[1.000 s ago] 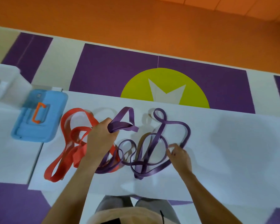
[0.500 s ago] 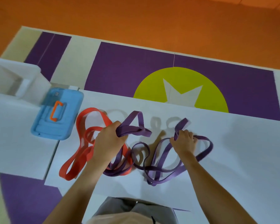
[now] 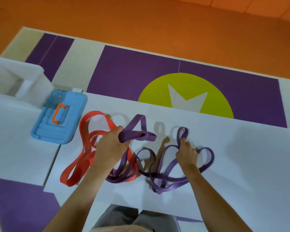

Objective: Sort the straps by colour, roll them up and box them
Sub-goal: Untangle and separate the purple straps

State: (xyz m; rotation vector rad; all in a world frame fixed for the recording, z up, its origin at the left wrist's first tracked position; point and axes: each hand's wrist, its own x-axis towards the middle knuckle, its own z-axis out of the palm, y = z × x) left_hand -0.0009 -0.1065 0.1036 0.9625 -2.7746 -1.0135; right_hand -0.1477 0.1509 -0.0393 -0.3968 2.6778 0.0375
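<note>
- Two bare hands are seen over a white tabletop [image 3: 241, 164], both to the right of a light-blue ribbed plastic lid with an orange handle [image 3: 69, 131], which lies flat on it.
- Several loops of purple flat elastic straps [image 3: 137, 136] are spread to the right of the lid. Their number cannot be told, since the bands cross one another and pass under both wrists.
- A doubled length of purple strap is clenched in the left hand [image 3: 110, 146], fingers curled round it, just right of the lid.
- A raised purple loop is pinched by the right hand [image 3: 187, 152], well right of the lid. Its fingertips are partly hidden by the band.
- An orange-red flat elastic strap [image 3: 65, 179] lies coiled just beside the lid's right edge. Part of it is covered by the left hand and forearm, and its near end is tangled with purple.
- A white open-topped plastic box [image 3: 32, 76] is seen behind and left of the lid, blurred and cut off by the frame edge. Its contents cannot be made out.
</note>
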